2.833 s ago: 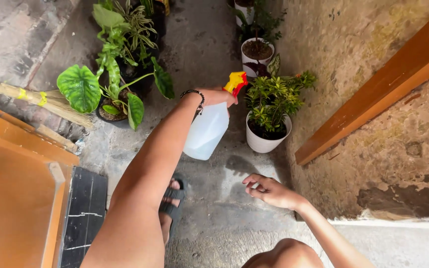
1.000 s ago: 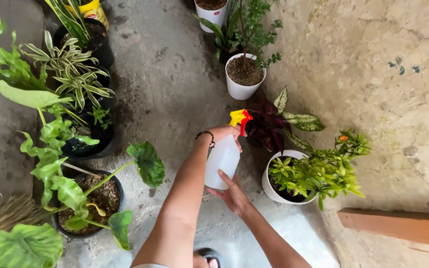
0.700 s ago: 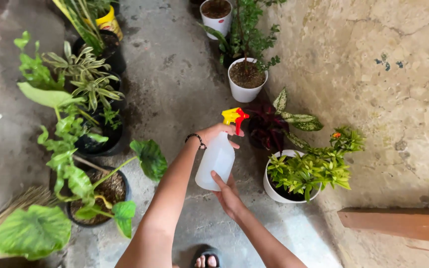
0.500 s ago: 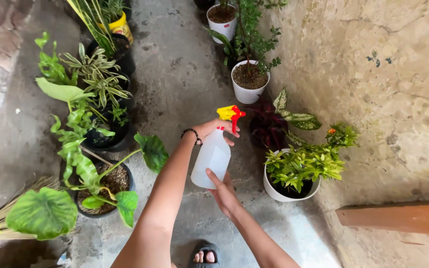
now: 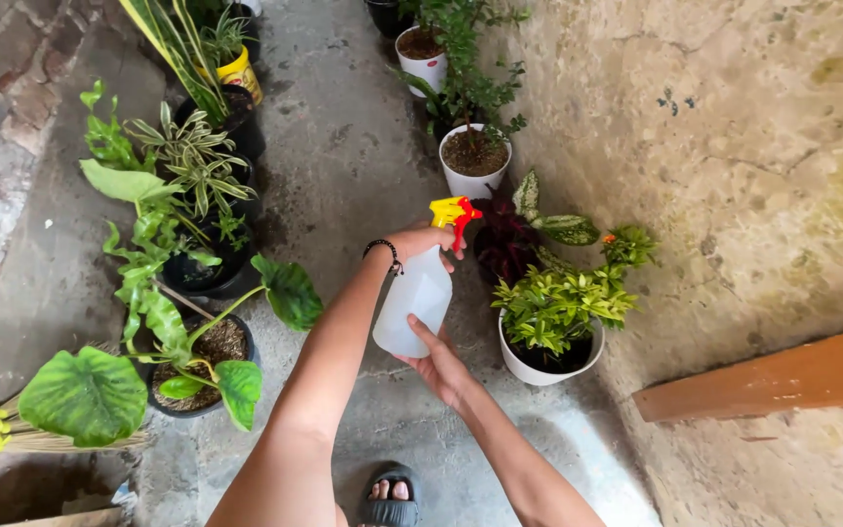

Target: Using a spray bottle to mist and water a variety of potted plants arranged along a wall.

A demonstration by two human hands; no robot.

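Bare concrete floor (image 5: 363, 146) with potted plants (image 5: 548, 332), a broom (image 5: 12, 439), a sandalled foot (image 5: 387, 498)

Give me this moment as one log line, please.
left hand: grips spray bottle neck | right hand: under bottle base | nearest: white pot

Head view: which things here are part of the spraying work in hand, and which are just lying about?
In hand:
spray bottle, left hand gripping its neck at the trigger
right hand under its base
yellow-green plant in a white pot, nearest the nozzle
dark red plant

Lying about:
broom
wooden plank
yellow pot
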